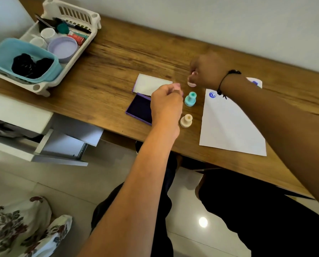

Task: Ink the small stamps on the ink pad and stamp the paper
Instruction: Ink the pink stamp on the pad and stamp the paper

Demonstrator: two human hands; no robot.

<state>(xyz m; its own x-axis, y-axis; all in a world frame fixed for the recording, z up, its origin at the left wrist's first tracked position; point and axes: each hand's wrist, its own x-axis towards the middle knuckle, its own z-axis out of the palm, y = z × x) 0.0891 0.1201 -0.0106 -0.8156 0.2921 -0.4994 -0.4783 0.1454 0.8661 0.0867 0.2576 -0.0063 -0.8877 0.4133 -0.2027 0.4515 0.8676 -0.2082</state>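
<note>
Right hand pinches a pink stamp above the counter, while left hand grips something pink over the ink pad.

Upper left of frame: white basket holding blue tub, lilac lid, white cups. Lower left: floral cloth.

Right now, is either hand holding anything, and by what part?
The right hand pinches a pink stamp by its top, base hanging free. The left hand grips something pink at its fingertips, mostly hidden.
</note>
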